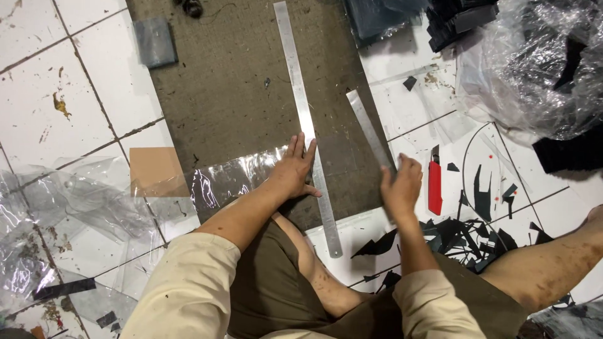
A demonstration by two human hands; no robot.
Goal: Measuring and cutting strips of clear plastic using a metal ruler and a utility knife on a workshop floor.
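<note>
at the bottom of the view, the person sits on the white tiled floor [94,81] in olive shorts [276,295] and cream sleeves [188,282], bare legs folded to either side. just ahead of the knees, black offcut scraps [465,238] lie scattered over the tiles on the right, and crumpled clear plastic sheeting [56,213] spreads over the tiles on the left. the left hand [294,171] lies flat, palm down, fingers [301,145] straight and slightly spread, thumb out to the side, pressing on a sheet of clear film [232,179] and touching the edge of a long steel ruler [306,119] that runs from near the person's lap far up across a brown felt-like mat [232,81]. the right hand [401,185] is curled, its fingers closed around the near end of a shorter narrow metal strip [367,125] that slants up and left over the mat's right edge; what the fingertips do underneath cannot be told. just right of that hand a red utility knife [434,185] lies on the tiles. left of the film a tan cardboard square [154,169] rests at the mat's edge. farther off, a grey rectangular block [155,41] sits at the mat's upper left corner, and a heap of clear plastic bags holding black pieces [534,69] fills the upper right.
</note>
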